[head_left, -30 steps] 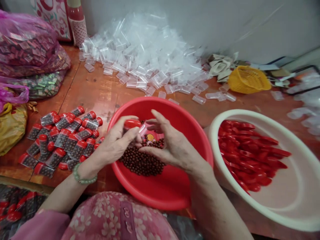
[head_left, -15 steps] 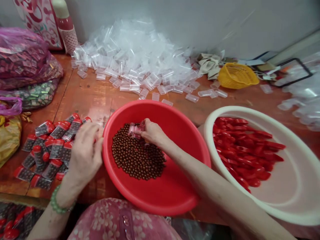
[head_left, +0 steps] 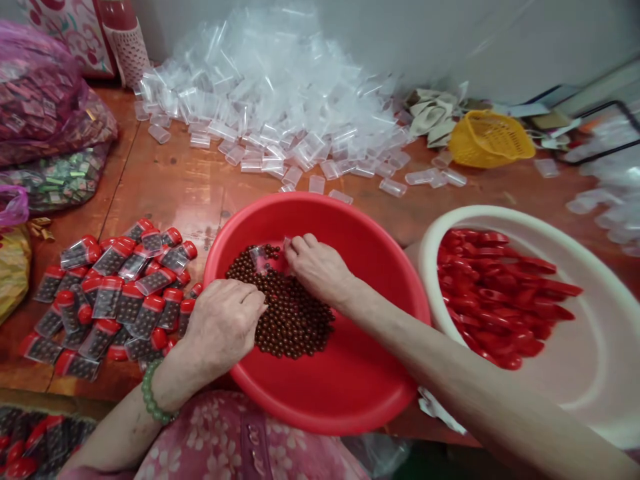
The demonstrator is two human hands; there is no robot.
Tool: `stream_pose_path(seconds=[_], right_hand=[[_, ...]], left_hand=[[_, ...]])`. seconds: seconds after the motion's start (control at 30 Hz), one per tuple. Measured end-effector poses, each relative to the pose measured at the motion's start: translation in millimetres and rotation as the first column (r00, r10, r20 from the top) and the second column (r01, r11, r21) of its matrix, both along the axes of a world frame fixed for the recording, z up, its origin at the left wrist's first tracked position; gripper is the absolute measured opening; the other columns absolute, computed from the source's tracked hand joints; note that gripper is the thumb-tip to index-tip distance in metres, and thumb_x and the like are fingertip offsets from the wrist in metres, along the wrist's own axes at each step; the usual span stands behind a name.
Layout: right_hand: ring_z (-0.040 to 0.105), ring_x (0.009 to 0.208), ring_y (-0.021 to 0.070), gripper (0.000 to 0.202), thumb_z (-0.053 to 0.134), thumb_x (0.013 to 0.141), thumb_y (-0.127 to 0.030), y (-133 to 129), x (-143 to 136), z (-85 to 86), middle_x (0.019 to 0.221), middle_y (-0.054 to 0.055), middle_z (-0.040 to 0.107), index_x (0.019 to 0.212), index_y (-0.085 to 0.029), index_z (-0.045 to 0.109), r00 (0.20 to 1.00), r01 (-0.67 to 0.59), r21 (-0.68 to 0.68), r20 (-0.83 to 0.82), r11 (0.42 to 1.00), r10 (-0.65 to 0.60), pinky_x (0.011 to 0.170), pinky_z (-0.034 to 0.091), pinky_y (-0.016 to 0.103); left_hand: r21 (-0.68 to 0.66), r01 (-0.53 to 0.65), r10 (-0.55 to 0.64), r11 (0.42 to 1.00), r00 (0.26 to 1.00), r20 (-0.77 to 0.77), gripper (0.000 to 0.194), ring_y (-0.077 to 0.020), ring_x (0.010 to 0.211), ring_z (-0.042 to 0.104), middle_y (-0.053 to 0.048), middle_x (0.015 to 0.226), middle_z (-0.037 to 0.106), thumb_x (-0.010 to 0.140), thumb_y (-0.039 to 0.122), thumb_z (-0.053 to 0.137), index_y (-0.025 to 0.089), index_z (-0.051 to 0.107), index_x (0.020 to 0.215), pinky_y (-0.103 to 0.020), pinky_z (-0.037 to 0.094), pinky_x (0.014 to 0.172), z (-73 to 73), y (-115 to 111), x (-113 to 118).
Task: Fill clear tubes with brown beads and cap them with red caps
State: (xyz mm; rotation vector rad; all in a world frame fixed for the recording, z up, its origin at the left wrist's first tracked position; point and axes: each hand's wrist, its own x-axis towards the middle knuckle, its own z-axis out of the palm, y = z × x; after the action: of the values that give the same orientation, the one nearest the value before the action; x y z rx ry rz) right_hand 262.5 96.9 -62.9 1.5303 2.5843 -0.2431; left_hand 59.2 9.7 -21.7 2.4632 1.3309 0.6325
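A red basin (head_left: 360, 373) in front of me holds a heap of small brown balls (head_left: 295, 320). My right hand (head_left: 320, 270) reaches into it, fingers closed on a clear plastic case mostly hidden behind them. Among the balls, left of those fingers, lies another clear plastic case (head_left: 259, 259). My left hand (head_left: 225, 323) is curled over the basin's left rim, and what its fingers hold, if anything, is hidden. Left of that hand lies a pile of filled cases with red caps (head_left: 133, 300).
A white basin (head_left: 595, 333) with red caps (head_left: 493, 293) stands to the right. Empty clear cases (head_left: 280, 100) are heaped along the wall, near a yellow basket (head_left: 490, 139). Bags of small packets (head_left: 45, 113) sit at the left; a bottle (head_left: 125, 47) stands behind them.
My left hand has moved right, from beside the capped cases to the basin's rim. My right hand has shifted slightly right; a clear case now lies apart from its fingers. The view has shifted slightly.
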Motion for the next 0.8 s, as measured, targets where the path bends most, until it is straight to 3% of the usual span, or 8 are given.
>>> stream_pose_path(seconds=[0.1,0.2,0.33,0.47,0.7,0.8], right_hand=[[0.053,0.101,0.0327,0.043,0.033,0.086,-0.001,-10,4,-8.9,0.111,0.026,0.061,0.123,-0.001,0.055,0.99,-0.096,-0.002,0.102,0.995,0.095,0.075,0.049,0.042],[0.055,0.099,0.0304,0.04,0.033,0.087,-0.003,-11,8,-13.9,0.109,0.024,0.062,0.12,-0.001,0.056,0.97,-0.173,-0.041,0.165,0.984,0.177,0.078,0.049,0.041],[0.06,0.087,0.0227,0.027,0.042,0.09,-0.015,4,18,-9.8,0.101,0.014,0.065,0.107,-0.011,0.062,0.947,-0.228,-0.126,0.203,0.965,0.25,0.07,0.048,0.031],[0.061,0.07,0.0182,0.021,0.046,0.089,-0.015,9,11,-0.1,0.094,0.014,0.066,0.1,-0.01,0.063,0.915,-0.295,-0.199,0.223,0.934,0.337,0.056,0.042,0.028],[0.061,0.079,0.0226,0.025,0.043,0.084,0.0,-42,-38,6.2,0.083,0.015,0.067,0.082,-0.008,0.066,0.828,-0.512,-0.308,0.073,0.802,0.556,0.065,0.044,0.032],[0.061,0.076,0.0201,0.029,0.042,0.083,0.002,-57,-45,3.2,0.082,0.011,0.068,0.087,-0.012,0.067,0.812,-0.563,-0.36,-0.073,0.744,0.579,0.066,0.045,0.031]], left_hand=[[0.012,-0.002,0.002,1.0,1.0,0.008,0.021,-0.0212,0.082,0.064,-0.009,0.086,0.071,0.093,0.019,0.046,0.013,0.065,0.086,-0.035,0.049,0.075,-0.4,0,0],[0.032,-0.001,0.0,0.999,1.0,0.018,0.02,-0.0204,0.082,0.064,-0.008,0.085,0.071,0.093,0.019,0.047,0.014,0.065,0.087,-0.034,0.048,0.075,-1.7,0,0],[0.055,-0.006,0.004,0.998,1.0,0.021,0.019,-0.0197,0.081,0.064,-0.007,0.086,0.072,0.093,0.02,0.048,0.014,0.065,0.087,-0.034,0.047,0.074,-3.7,0,0],[0.077,-0.013,0.01,0.997,0.999,0.037,0.019,-0.0195,0.08,0.064,-0.006,0.087,0.072,0.092,0.02,0.049,0.014,0.066,0.087,-0.033,0.047,0.072,-5.4,1,1],[0.085,-0.013,0.009,0.996,0.999,0.043,0.019,-0.0197,0.078,0.063,-0.006,0.084,0.072,0.09,0.015,0.047,0.014,0.066,0.085,-0.033,0.046,0.071,-3.7,1,0],[0.073,-0.02,0.016,0.997,0.998,0.057,0.02,-0.0207,0.08,0.064,-0.007,0.086,0.072,0.088,0.013,0.045,0.013,0.066,0.086,-0.034,0.047,0.071,-3.6,0,0]])
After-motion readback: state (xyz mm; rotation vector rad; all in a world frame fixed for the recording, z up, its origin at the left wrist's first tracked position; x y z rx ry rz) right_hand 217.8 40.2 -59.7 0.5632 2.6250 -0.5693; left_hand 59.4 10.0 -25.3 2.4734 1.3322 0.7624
